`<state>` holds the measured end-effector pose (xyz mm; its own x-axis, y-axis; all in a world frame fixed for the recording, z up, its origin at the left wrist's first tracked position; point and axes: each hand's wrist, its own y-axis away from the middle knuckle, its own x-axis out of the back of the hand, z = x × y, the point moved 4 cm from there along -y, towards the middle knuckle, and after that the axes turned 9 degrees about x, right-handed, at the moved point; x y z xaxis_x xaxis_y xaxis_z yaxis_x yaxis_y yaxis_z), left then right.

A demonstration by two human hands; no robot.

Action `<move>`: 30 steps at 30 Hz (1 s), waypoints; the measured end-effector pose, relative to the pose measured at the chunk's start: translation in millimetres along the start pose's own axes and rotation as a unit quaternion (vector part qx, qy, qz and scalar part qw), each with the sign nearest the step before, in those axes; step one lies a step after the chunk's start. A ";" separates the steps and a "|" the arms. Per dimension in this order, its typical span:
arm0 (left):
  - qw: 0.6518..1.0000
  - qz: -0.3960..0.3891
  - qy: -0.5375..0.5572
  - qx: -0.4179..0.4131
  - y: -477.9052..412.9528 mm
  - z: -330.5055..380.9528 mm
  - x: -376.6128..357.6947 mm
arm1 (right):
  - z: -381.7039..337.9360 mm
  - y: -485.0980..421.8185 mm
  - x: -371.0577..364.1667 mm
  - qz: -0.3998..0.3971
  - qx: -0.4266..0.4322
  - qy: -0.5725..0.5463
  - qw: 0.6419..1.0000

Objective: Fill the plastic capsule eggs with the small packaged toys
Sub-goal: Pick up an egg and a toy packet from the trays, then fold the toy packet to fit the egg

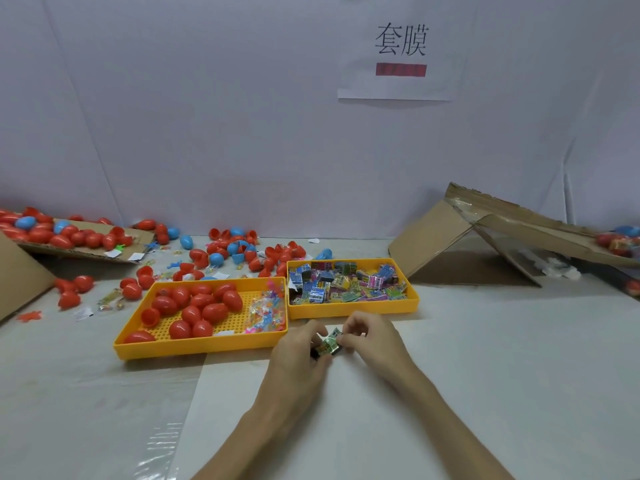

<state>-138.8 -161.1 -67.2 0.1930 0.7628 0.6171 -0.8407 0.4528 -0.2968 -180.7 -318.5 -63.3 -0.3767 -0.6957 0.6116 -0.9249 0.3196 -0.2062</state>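
- Foil-wrapped and glossy green, 1 small packaged toy (330,344) is held between both hands just above the white worktop (450,341), in front of 2 trays. Its long axis runs roughly left to right, with the right end tipped away.
- Curled fingers of the left hand (300,348) pinch its near-left end, and the right hand (367,336) pinches the far-right end by the fingertips. Something dark shows under the left fingers; I cannot tell what it is.
- Smooth red plastic capsule eggs (194,306) lie in the yellow perforated plastic tray (194,349), ahead and to the left of the hands, so the left hand is nearer.
- 1 open red egg half (150,315) lies near that tray's left wall, with its hollow showing.
- Straight ahead, a second yellow plastic tray (353,308) holds a heap of crinkly bright foil packets (346,282).
- Judgement: a toy is in hand but no shell is, so the next reach likely goes forward and left.
- Loose red and blue eggs (225,251) are scattered behind the trays, near brown cardboard flaps (433,244).
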 end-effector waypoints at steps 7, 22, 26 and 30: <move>1.000 -0.006 -0.018 0.017 0.4 4.5 0.0 | 8.9 -0.4 -2.6 0.074 0.002 -0.008 0.997; 0.968 -0.032 0.239 0.072 -5.1 8.9 18.0 | -6.0 -3.8 28.7 0.068 0.051 -0.356 0.931; 0.944 -0.056 0.307 0.109 -7.5 7.0 21.5 | -16.8 1.2 24.2 0.008 0.092 -0.310 0.946; 0.944 -0.062 0.305 0.109 -8.4 5.7 23.3 | -24.0 4.5 18.2 -0.022 0.105 -0.288 0.952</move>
<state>-130.1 -149.7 -46.2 0.4964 0.8641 0.0835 -0.8637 0.5013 -0.0521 -190.6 -314.2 -34.8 -0.2467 -0.9622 0.1155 -0.9077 0.1877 -0.3753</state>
